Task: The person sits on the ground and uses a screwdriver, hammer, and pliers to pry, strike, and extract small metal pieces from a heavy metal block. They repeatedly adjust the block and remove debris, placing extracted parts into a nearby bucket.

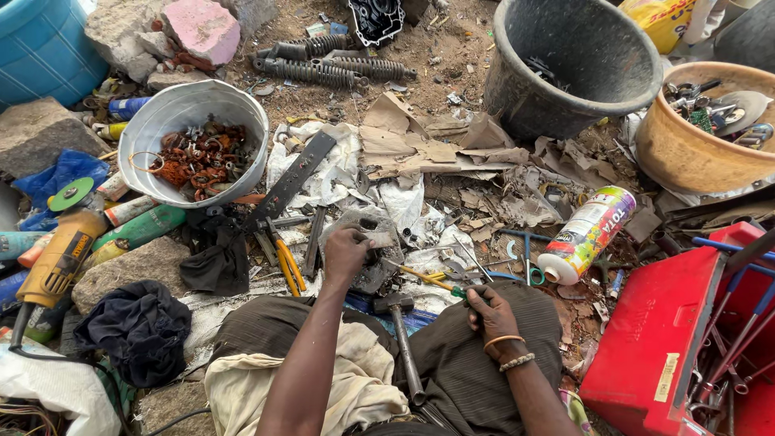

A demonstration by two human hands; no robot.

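Both hands work mid-frame: the left hand (347,252) grips the grey metal casing (367,246), while the right hand (488,316) clasps a screwdriver (424,278) whose shaft points up-left at it.

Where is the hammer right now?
In the head view, the hammer lies low centre, across the person's lap between left hand and right hand, head near the metal part.
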